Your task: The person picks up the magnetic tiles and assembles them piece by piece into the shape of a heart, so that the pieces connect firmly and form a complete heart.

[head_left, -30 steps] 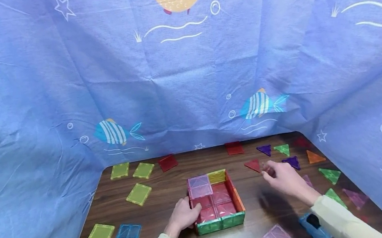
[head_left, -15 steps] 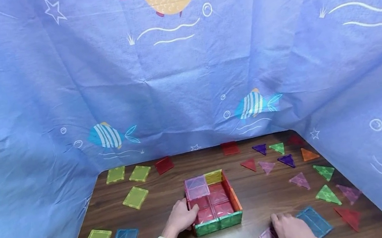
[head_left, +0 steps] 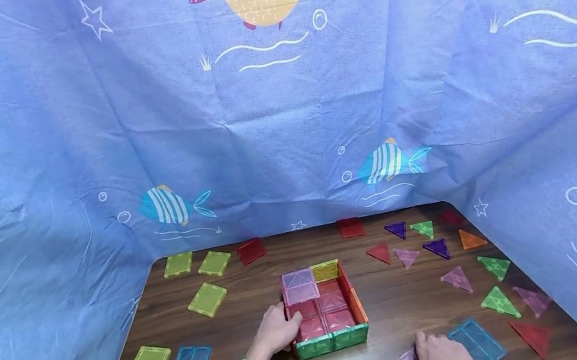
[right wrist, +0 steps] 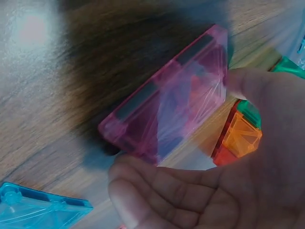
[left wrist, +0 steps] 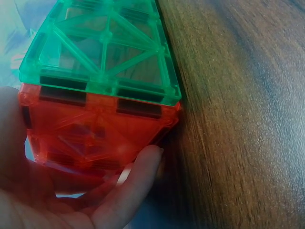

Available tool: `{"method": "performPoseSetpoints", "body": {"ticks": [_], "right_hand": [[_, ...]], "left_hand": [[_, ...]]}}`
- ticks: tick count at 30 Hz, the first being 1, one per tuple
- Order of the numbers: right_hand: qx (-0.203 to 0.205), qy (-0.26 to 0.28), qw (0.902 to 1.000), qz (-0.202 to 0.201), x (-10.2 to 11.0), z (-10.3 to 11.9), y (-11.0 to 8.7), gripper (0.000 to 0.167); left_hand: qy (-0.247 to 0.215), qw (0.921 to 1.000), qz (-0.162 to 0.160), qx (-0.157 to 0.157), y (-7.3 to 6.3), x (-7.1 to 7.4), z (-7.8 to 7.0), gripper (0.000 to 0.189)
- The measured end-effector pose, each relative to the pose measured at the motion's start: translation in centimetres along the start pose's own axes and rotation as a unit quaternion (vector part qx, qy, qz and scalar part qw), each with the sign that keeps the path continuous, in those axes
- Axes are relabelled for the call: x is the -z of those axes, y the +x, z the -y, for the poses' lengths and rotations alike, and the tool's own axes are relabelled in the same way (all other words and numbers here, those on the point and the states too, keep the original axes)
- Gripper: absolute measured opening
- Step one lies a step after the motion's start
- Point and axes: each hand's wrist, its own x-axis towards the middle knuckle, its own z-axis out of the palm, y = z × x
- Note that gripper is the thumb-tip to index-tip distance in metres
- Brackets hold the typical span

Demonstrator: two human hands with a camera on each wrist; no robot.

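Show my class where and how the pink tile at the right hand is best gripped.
Probably by two opposite edges, coming from above, thumb on one and fingers on the other, much as the right hand has it. The pink tile is thin and flat-faced, with no handle, so its straight edges seem the surest hold.

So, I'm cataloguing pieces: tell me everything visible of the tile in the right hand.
The tile is pink, see-through and plastic-looking, with ribs and two dark strips along one edge. The right hand pinches it by its edges, tilted, between the box and a blue tile. Contact with the table is unclear.
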Motion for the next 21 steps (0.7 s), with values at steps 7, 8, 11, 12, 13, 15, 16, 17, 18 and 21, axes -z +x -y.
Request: {"method": "performPoseSetpoints", "body": {"ticks": [7,8,11,12,13,15,16,17,18,21], "right_hand": [[0.015,0.018,0.9997,-0.012,0.2,0.2,-0.3,0.048],[0.021,0.02,0.9995,-0.016,0.3,0.2,-0.4,0.045],[0.04,0.023,0.9987,-0.022,0.5,0.2,-0.6,0.04],[0.049,0.022,0.9983,-0.025,0.6,0.2,-0.6,0.039],[0.055,0.02,0.9979,-0.027,0.8,0.2,-0.7,0.039],[0.068,0.011,0.9968,-0.041,1.0,0.2,-0.6,0.04],[0.073,0.003,0.9959,-0.054,1.2,0.2,-0.6,0.04],[0.078,-0.004,0.9946,-0.068,1.4,0.2,-0.6,0.04],[0.08,-0.014,0.9932,-0.083,1.5,0.2,-0.5,0.038],[0.083,-0.046,0.987,-0.129,2.2,0.2,-0.4,0.034]], "left_hand": [[-0.003,1.0,0.005,-0.003,0.1,0.0,0.1,0.035],[-0.003,1.0,0.006,-0.002,0.0,0.0,0.0,0.036],[-0.001,1.0,0.007,-0.002,0.0,0.0,0.0,0.036],[0.0,1.0,0.007,-0.001,0.0,0.0,0.0,0.035],[0.0,1.0,0.006,-0.001,0.0,0.0,-0.1,0.035],[0.001,1.0,0.005,0.0,0.0,0.0,-0.1,0.034],[0.001,1.0,0.004,0.0,0.0,0.0,-0.1,0.035],[0.002,1.0,0.004,0.0,0.0,0.0,-0.1,0.034],[0.003,1.0,0.003,0.001,0.0,0.0,-0.1,0.035],[0.007,1.0,0.001,0.002,0.1,-0.1,0.0,0.036]]}}
